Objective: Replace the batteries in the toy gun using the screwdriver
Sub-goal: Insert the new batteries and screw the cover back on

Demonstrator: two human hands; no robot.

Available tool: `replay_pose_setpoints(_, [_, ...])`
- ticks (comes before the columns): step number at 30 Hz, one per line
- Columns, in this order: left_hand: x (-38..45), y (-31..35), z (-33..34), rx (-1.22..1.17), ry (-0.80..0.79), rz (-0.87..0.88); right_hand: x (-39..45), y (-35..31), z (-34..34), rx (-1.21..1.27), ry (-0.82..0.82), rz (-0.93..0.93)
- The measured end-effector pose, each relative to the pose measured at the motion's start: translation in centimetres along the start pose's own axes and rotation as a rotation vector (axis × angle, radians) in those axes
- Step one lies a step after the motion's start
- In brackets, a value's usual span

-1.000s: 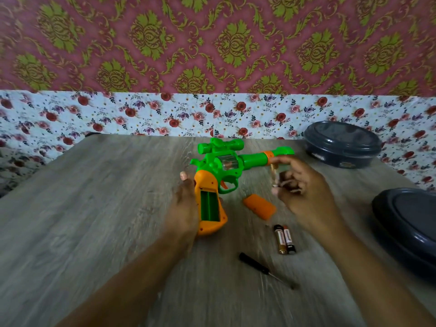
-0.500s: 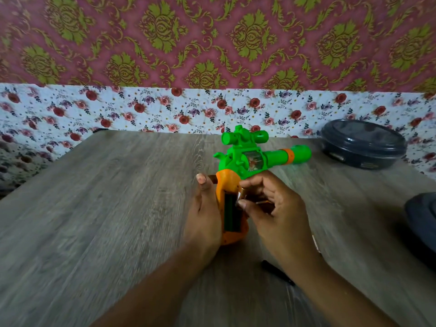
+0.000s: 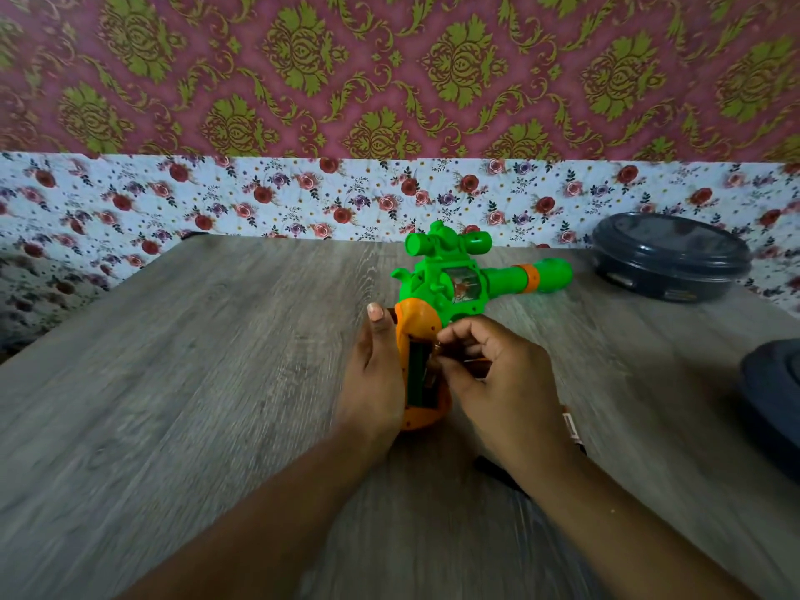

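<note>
The toy gun lies on its side on the table, barrel toward three o'clock, orange grip toward six o'clock with its battery slot open and facing up. The left hand braces the grip from nine o'clock, fingers curled behind it, thumb straight along the edge. The right hand sits at three o'clock of the slot, thumb and forefinger pinched on a battery at the slot's lip — largely hidden, so polarity cannot be read.

Judgement: the step is seating a fresh battery. Done well, the spring end goes in first, then the far end is pressed flat; the left hand should stop the grip rolling. The screwdriver lies at six o'clock of the right wrist, partly covered, for refitting the cover — which is not in view.
</note>
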State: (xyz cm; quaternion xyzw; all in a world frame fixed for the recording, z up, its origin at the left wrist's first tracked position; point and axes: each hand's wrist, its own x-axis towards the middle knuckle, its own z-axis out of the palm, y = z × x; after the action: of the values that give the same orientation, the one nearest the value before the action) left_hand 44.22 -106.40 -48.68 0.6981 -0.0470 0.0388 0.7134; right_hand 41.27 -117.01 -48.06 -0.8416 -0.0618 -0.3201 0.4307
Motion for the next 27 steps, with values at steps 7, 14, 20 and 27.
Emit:
replay_pose_setpoints(7, [0.1, -0.1, 0.0, 0.036, 0.023, 0.035, 0.5, 0.0, -0.6, -0.070, -0.054, -0.069])
replay_pose_setpoints(14, [0.7, -0.5, 0.1, -0.001, 0.017, 0.068, 0.6, 0.7, -0.3, -0.090, -0.044, -0.138])
replay_pose_setpoints(20, [0.7, -0.4, 0.1, -0.112, -0.007, 0.082, 0.6, 0.3, -0.2, -0.136, -0.066, -0.192])
replay_pose_setpoints(27, [1.0, -0.8, 0.1, -0.092, 0.019, 0.121, 0.3, -0.4, -0.2, -0.245, -0.106, -0.258])
